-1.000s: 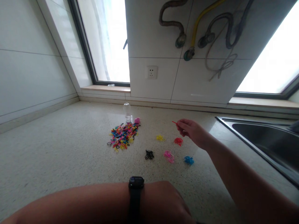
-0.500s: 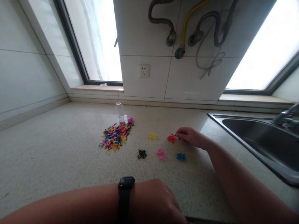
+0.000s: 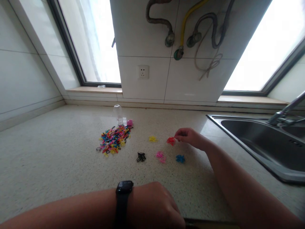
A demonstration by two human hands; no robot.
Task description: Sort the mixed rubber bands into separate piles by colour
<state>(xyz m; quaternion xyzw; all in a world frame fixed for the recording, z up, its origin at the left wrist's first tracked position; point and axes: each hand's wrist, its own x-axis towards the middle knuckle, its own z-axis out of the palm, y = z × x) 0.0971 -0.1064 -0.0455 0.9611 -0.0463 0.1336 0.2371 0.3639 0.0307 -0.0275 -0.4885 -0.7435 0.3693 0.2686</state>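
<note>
My right hand (image 3: 187, 136) reaches to the small pile of red rubber bands (image 3: 170, 141), thumb and fingertips pinched together on a red band at the pile's right edge. My left hand (image 3: 153, 202), a black watch (image 3: 124, 187) on its wrist, lies across the near edge with its back up; its fingers are hidden. Around the red pile lie small heaps of yellow bands (image 3: 152, 139), pink bands (image 3: 161, 156), blue bands (image 3: 180, 158) and black bands (image 3: 141, 156). Farther left spreads a large mixed heap of coloured bands (image 3: 114, 139).
Behind the mixed heap stands a clear plastic bottle (image 3: 117, 114), beside a pink cap (image 3: 130, 122). A steel sink (image 3: 250, 149) with a tap (image 3: 286, 109) is set into the speckled counter (image 3: 71, 165) at the right. A tiled wall with a socket (image 3: 143, 72) closes off the back.
The view has swung slightly right, so everything sits farther left in it. My right hand stays pinched at the red pile; the left hand keeps its place near the edge.
</note>
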